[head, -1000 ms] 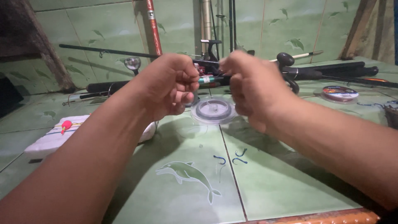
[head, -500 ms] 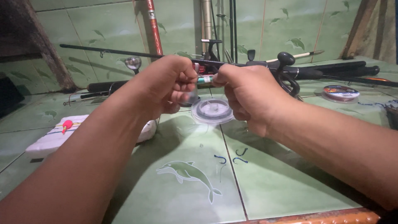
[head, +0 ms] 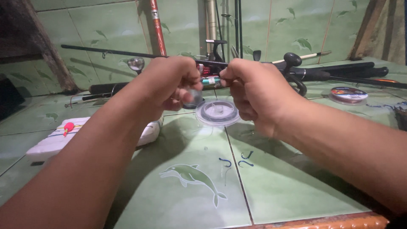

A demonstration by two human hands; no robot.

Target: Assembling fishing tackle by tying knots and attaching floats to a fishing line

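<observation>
Hovering just above clear line spool [head: 217, 113], both fists closed: left hand [head: 171, 82], right hand [head: 250, 87].

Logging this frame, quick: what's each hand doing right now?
Left hand: fingers curled shut; what they pinch cannot be told.
Right hand: fingers curled shut; contents also cannot be told.

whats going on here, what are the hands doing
A person holds both hands up over a green tiled floor, fists close together. The left hand and right hand pinch something very thin between them, likely fishing line, though the strand itself is too fine to see. Just below lies a clear spool of line, with a few fish hooks on the tiles nearer the camera. Fishing rods lie behind the hands, and a white foam block sits to the left.
</observation>
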